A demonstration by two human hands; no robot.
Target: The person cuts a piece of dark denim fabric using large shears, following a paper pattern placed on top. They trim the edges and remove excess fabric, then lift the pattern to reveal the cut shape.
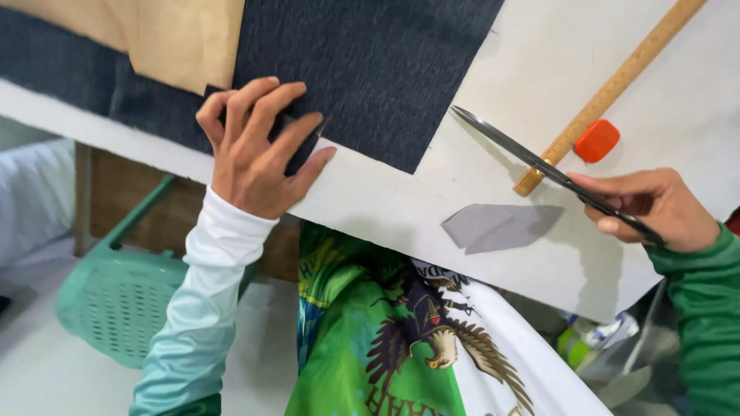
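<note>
Left hand (254,150) on dark fabric (370,69), scissors (539,166) (right hand (655,208))

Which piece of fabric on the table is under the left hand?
The large dark blue fabric: the left hand presses flat on its lower edge. The small grey scrap lies apart, closer to the right hand holding scissors.

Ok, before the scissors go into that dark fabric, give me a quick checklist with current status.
1. Left hand pressing the dark fabric flat: ok.
2. Right hand gripping the scissors: ok.
3. Blades at the fabric edge: not ok, they are apart from it, over the white table.
4. Left fingers away from the blades: ok.
5. Wooden ruler off the fabric: ok.
6. Cut line marked: cannot tell.
</note>
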